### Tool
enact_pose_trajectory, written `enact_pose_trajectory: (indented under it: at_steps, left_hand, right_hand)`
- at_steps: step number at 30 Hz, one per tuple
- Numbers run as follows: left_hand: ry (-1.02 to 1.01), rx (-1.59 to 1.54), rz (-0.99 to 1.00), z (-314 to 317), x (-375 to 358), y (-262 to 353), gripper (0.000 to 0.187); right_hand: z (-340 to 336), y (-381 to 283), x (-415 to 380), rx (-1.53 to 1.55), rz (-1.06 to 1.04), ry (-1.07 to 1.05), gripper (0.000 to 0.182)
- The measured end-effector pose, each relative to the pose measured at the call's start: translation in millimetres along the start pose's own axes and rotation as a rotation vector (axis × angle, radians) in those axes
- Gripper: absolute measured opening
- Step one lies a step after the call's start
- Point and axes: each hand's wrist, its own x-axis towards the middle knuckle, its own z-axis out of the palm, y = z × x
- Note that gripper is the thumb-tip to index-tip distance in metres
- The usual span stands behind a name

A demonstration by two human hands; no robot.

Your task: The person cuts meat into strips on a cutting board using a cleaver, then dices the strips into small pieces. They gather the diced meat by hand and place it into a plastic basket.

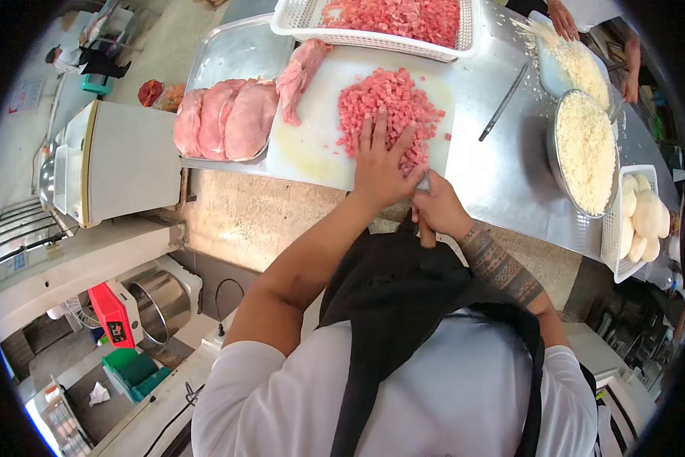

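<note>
My left hand [384,161] lies with spread fingers on a heap of diced pink meat [388,95] on the white cutting board [304,156]. Close beside it, my right hand [443,204] is closed around a knife; the wooden handle [427,238] sticks out toward my apron. Most of the blade is hidden by my hands. Left of the heap, a long strip of raw meat [300,80] rests across the board's edge. Several large raw meat pieces [224,118] lie side by side on a metal tray [239,49].
A white basket [464,53] of diced meat stands behind the board. To the right are a dark rod-like tool [504,103], a metal bowl [559,164] of pale shreds, and a white basket [610,244] of peeled pale vegetables. Another person's hand [563,21] is at the far right.
</note>
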Motion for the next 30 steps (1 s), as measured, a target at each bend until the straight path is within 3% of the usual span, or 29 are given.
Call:
enact_pose_trajectory:
  at_steps: [8,11,16,18,21,23,24,26,30]
  left_hand:
    - [0.073,-0.015,0.110,-38.6,48.9,13.1,0.075]
    - [0.098,-0.002,0.160,-45.8,100.4,4.8,0.074]
    - [0.140,0.070,0.268,-14.7,226.9,-33.7,0.075]
    - [0.112,0.095,0.274,6.4,271.1,-53.2,0.074]
    - [0.031,0.145,0.271,35.2,312.3,-80.6,0.070]
    - [0.040,0.206,0.294,48.3,327.5,-93.7,0.064]
    - [0.052,0.082,0.332,42.8,330.2,-94.9,0.061]
    - [0.081,-0.162,0.396,14.8,327.2,-98.0,0.054]
    - [-0.107,-0.265,0.413,-30.2,246.5,-135.6,0.042]
  right_hand:
    - [4.7,-52.3,-12.1,0.066,-0.070,0.059,0.034]
    - [-6.5,-96.7,12.3,-0.082,-0.095,0.128,0.026]
    - [-56.1,-146.5,91.1,-0.015,-0.220,0.118,0.027]
    - [-76.6,-140.6,108.0,-0.025,-0.221,0.115,0.029]
    - [-74.6,-101.7,65.8,-0.241,-0.227,0.205,0.028]
    - [-59.7,-77.8,16.6,-0.077,-0.024,0.190,0.029]
    - [-50.6,-62.7,-7.3,-0.026,-0.010,0.250,0.033]
    - [-29.9,-31.2,-45.0,0.041,0.009,0.403,0.035]
    - [-4.6,22.6,-82.0,0.162,0.110,0.621,0.032]
